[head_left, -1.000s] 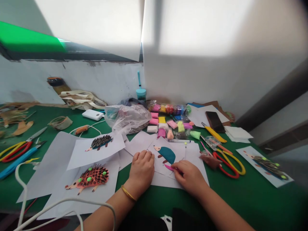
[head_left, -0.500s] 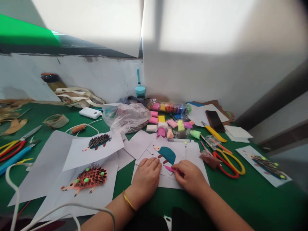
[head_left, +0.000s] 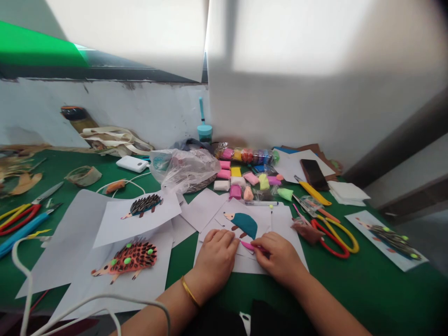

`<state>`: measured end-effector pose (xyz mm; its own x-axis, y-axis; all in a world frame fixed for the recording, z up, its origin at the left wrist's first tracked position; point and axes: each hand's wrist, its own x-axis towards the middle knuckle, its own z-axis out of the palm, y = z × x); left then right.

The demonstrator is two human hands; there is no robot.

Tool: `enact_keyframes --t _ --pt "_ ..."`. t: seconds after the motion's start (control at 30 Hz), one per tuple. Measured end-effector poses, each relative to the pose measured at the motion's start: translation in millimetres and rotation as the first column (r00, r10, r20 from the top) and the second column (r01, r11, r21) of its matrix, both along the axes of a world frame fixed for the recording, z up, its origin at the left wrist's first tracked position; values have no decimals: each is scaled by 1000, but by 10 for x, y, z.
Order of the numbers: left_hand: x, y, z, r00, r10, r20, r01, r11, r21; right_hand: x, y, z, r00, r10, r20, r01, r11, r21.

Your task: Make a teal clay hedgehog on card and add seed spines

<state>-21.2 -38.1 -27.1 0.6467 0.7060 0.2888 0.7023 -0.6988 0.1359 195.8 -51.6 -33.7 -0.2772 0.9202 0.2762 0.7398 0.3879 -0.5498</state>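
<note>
On the white paper (head_left: 291, 233) in front of me is a hedgehog (head_left: 246, 225) with a dark teal body, pale face and brown feet. My left hand (head_left: 217, 252) lies palm down at its lower left, fingers stretched over the sheet. Between the fingertips of my right hand (head_left: 278, 254) is a pink pointed modelling tool (head_left: 248, 245). Its tip points left, close to the hedgehog's lower foot; whether it touches cannot be told. The tool's rear part is hidden by the hand.
Packs of coloured clay (head_left: 236, 172) and a plastic bag (head_left: 185, 168) sit behind the paper. Scissors (head_left: 338, 238), a yellow cutter (head_left: 313, 192) and a phone (head_left: 314, 175) lie right. Finished hedgehogs (head_left: 131, 259) are on sheets at left, beside a white cable (head_left: 24, 280).
The whole view has shifted slightly, with things appearing a little further right. Both hands keep nearly the same place, and the pink tool is still in my right hand.
</note>
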Motion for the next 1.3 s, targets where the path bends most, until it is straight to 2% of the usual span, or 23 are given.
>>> enact_keyframes --t 0.37,0.73,1.3 --pt "2 6 3 1000 11 0 -11 1000 -18 3 -1 -16 1000 -12 2 12 1000 -9" --pt "10 -6 13 1000 6 6 -6 1000 -17 -3 -3 -16 1000 -16 6 15 998 65" --pt "-6 18 -62 1000 7 28 -7 1000 23 0 3 -32 999 -41 29 40 999 14"
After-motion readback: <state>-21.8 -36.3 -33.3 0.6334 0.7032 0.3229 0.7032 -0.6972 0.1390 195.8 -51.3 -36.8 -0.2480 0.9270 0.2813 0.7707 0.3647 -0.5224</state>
